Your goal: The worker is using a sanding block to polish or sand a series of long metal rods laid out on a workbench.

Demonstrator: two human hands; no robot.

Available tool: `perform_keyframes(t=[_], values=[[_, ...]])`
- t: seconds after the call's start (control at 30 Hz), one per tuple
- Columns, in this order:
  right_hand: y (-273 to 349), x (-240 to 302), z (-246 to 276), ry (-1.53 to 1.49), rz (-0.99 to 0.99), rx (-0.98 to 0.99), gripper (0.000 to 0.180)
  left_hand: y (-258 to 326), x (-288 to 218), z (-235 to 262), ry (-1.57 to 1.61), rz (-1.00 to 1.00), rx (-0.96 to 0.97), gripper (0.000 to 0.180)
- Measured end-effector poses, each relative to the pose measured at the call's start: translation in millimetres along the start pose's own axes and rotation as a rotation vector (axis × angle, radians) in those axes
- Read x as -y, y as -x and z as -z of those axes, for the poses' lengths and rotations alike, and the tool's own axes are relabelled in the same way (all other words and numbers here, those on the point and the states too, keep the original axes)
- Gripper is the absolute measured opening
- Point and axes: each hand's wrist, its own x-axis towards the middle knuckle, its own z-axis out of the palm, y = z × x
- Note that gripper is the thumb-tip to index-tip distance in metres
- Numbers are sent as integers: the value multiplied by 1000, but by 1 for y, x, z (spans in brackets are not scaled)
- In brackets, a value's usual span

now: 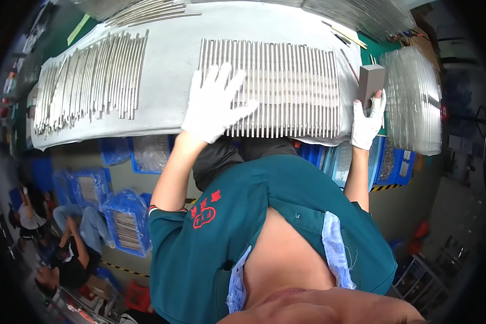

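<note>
My left hand (216, 105), in a white glove, lies flat with fingers spread over the left end of a row of thin metal rods (291, 89). These rods lie side by side on a white cloth (170, 70). My right hand (368, 121), gloved too with bare fingertips showing, grips the lower end of a grey-brown rectangular block (371, 81) at the cloth's right edge. Thumb and fingers close on the block from both sides; its upper part stands free.
More metal rods (94, 81) lie loosely at the left, with another bunch (146, 12) at the far edge. Stacked clear plastic trays (413, 100) stand at the right. Pens and thin tools (345, 35) lie far right. Blue bins (127, 221) sit below; other people (73, 248) sit at lower left.
</note>
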Motion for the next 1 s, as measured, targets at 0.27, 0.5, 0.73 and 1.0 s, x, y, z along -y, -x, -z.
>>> perform_keyframes(t=[0.27,0.5,0.73,1.0], values=[[-1,-1,-10,-20,-73,-20,75,5,0,-1,-6,144,30,63],[-1,-3,-10,-71,-110,-93,81,32,19,5,-23,447,133,71],[-1,-4,-11,-31,-91,-95,80,16,3,-3,69,446,99,76],[-3,1,-14,-17,-107,-101,80,0,-17,-6,71,315,46,70]])
